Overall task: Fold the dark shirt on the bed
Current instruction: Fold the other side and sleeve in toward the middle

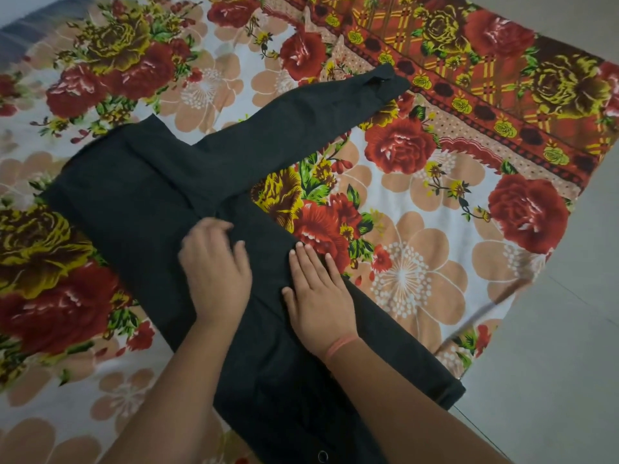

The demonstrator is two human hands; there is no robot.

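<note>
Shirt (140, 195), dark, lying flat on the bed (418, 276) and running from the far left toward the near right edge, where its end reaches the mattress border beside the floor (569, 363). Body appears already narrowed into a long band, its right edge straight and doubled; this is a judgement, since the dark cloth hides the layers. One sleeve (301, 118) lies unfolded, stretching out to the far right across the flowered sheet (83, 380), cuff at its tip. Left hand (214, 272) rests on the middle of the band, fingers curled and seemingly pinching a small ridge of cloth; motion blur prevents certainty. Right hand (318, 296), a pink band (338, 346) at the wrist, lies flat just beside it, fingers spread and pressing the right edge, gripping nothing. Remaining, by judgement: bringing the sleeve in, then folding the band crosswise.
</note>
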